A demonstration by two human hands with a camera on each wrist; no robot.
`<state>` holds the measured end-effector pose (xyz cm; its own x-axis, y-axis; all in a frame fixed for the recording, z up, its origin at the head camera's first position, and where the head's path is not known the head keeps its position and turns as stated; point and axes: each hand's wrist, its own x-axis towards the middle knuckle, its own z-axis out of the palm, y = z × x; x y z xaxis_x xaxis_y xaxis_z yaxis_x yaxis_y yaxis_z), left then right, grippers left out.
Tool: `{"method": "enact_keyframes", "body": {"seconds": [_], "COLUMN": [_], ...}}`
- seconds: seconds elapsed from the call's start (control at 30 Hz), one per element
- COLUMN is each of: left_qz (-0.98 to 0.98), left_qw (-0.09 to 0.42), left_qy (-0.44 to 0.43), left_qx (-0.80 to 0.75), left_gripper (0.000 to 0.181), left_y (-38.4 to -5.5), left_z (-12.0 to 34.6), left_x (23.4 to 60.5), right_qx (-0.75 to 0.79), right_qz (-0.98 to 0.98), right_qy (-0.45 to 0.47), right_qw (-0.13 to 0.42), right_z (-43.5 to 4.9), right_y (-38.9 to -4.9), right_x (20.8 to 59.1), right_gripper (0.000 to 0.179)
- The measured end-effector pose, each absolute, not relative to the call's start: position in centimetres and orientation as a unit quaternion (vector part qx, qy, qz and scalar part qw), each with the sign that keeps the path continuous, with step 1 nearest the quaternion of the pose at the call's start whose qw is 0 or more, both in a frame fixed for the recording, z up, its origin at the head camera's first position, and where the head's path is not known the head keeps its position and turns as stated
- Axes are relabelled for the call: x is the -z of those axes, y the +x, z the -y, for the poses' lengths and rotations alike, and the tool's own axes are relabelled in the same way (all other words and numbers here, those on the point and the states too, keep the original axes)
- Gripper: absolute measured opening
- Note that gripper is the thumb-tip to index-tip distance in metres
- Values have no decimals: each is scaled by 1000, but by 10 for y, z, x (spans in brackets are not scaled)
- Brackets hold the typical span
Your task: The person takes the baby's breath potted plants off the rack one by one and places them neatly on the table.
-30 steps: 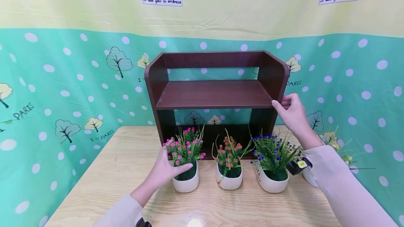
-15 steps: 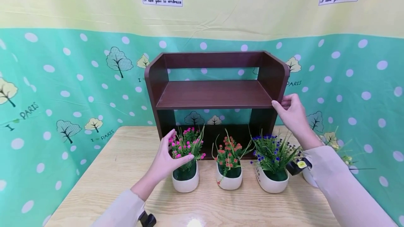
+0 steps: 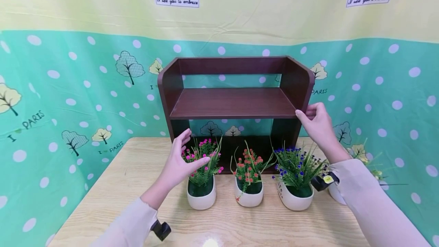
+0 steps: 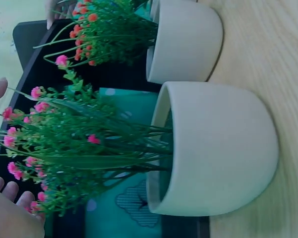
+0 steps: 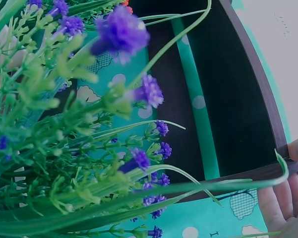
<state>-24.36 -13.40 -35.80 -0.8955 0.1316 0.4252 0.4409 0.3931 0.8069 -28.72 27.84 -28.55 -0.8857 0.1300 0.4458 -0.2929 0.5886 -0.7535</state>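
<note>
A dark brown two-tier shelf (image 3: 236, 102) stands on the table. My right hand (image 3: 317, 124) pinches the edge of its right side panel, thumb on the front; the right wrist view shows the fingers (image 5: 282, 198) on the outer side. My left hand (image 3: 175, 167) is spread around the pink flowers of a potted plant (image 3: 201, 198), thumb in front, fingers to the left and behind. In the left wrist view the fingertips (image 4: 10, 191) lie close to the blossoms; whether they touch cannot be told. The white pot stands upright, not gripped.
An orange-flowered potted plant (image 3: 249, 197) and a blue-flowered one (image 3: 296, 199) stand in the row before the shelf. Another pot (image 3: 337, 193) is partly hidden behind my right sleeve. A patterned curtain (image 3: 103, 60) hangs behind the wooden table (image 3: 113, 197).
My left hand has risen from near the pink plant's pot rim to the height of its flowers, its fingers spreading. The right hand stays on the shelf. The pots have not moved.
</note>
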Motion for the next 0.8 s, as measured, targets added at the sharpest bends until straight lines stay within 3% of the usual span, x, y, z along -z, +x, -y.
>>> {"method": "enact_keyframes", "body": {"seconds": [0.8], "left_qz": [840], "left_qw": [171], "left_qy": [-219], "left_qx": [467], "left_gripper": [94], "left_y": [-255], "left_z": [157], "left_x": [324], "right_qx": [-441], "right_qz": [868], "right_qy": [58], "right_qw": [220], "right_z": [-287], "right_y": [-282], "right_x": [283], "right_gripper": [58]}}
